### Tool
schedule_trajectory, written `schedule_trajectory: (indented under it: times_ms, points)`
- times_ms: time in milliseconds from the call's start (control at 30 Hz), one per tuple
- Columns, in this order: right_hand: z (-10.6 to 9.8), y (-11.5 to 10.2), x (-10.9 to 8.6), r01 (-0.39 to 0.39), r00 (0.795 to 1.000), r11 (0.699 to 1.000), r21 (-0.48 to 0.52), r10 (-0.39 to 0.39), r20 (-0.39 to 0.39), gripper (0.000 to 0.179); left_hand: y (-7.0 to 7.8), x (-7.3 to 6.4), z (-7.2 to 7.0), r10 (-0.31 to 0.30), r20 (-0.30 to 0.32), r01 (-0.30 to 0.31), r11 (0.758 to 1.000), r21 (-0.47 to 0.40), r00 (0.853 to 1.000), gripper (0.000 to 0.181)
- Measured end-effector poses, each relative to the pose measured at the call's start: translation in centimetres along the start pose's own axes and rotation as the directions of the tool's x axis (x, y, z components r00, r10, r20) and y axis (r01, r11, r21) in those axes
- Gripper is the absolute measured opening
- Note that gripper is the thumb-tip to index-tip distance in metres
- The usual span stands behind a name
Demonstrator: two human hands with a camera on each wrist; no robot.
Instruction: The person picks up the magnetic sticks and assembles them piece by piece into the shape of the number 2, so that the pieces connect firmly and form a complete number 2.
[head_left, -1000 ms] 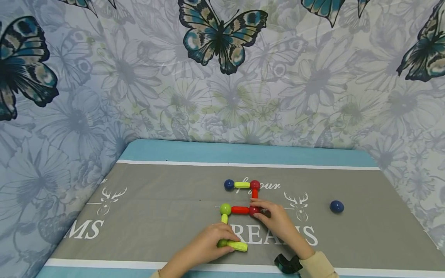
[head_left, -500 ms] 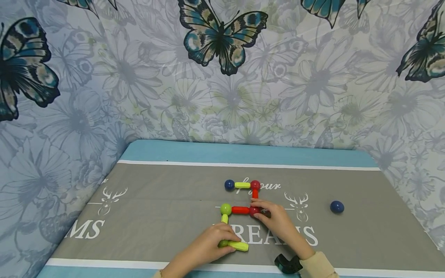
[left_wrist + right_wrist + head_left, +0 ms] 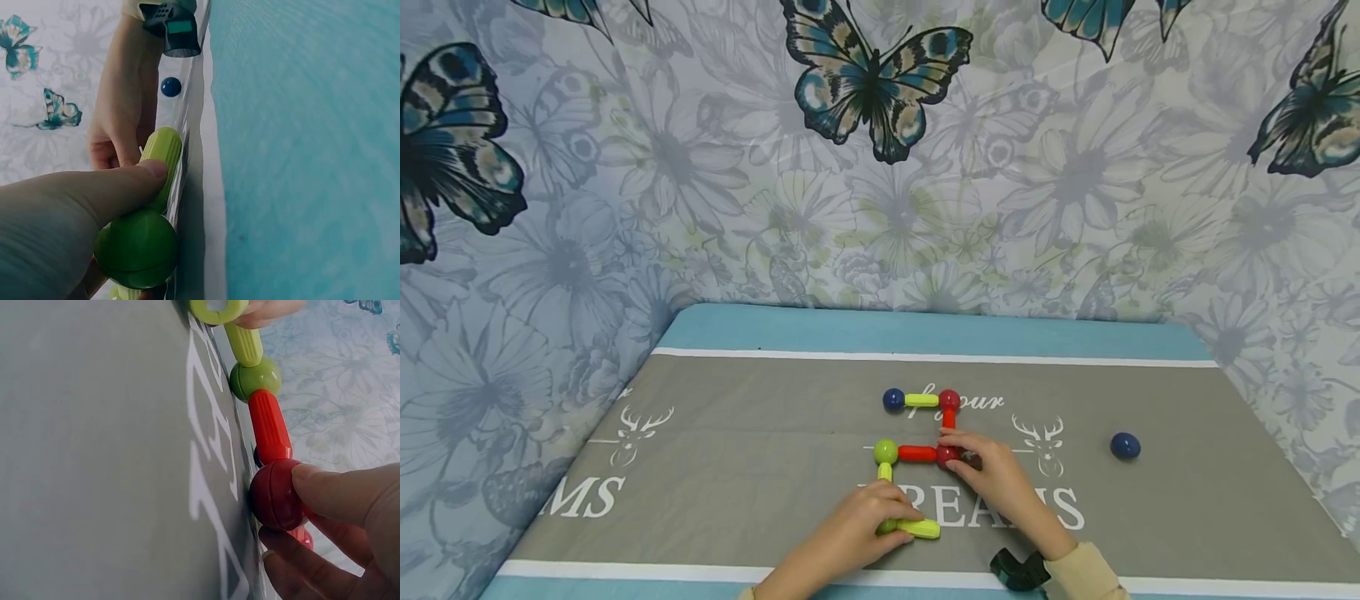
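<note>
A zigzag chain of toy rods and balls lies on the table. My left hand grips its near end, thumb over a ribbed yellow-green rod beside a green ball. With thumb and fingers, my right hand pinches a dark red ball at the chain's bend. A red rod joins that ball to another green ball. Farther off, a second red rod leads to a red ball, then a yellow-green rod and a blue ball.
A loose blue ball lies to the right on the grey printed table cover. The black wrist camera sits by the right sleeve. Light-blue table strips edge the cover, and a butterfly-patterned cloth hangs behind.
My left hand and the near yellow-green rod have shifted slightly to the right. The right hand stays at the dark red ball, and the far part of the chain looks unchanged.
</note>
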State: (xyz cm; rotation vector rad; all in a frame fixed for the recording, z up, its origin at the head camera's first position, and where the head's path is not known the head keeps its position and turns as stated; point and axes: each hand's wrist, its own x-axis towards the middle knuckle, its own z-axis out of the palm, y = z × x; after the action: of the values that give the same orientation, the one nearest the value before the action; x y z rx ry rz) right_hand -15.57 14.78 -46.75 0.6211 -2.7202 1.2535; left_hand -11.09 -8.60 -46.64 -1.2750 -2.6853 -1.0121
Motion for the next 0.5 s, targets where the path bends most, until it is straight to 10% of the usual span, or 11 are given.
schedule_trajectory:
  times_ms: [267,367,500]
  points:
    - [-8.3,0.5,-0.6,0.107,0.954,0.944,-0.312,-0.185,-0.235,0.043,0.1,0.1,0.1,0.002,-0.004,-0.002,1.0,0.011,1.0,0.023]
    - [-12.3,1.7,-1.9,-0.033,0.953,0.921,-0.387,-0.088,-0.289,0.038,0.1,0.1,0.1,-0.002,0.015,0.002,1.0,0.012,1.0,0.023]
    - [-14.8,4.0,-3.8,-0.17,0.983,0.867,-0.469,0.113,-0.148,0.043,0.2,0.0,-0.1,-0.032,0.035,0.032,0.999,0.002,0.999,0.023]
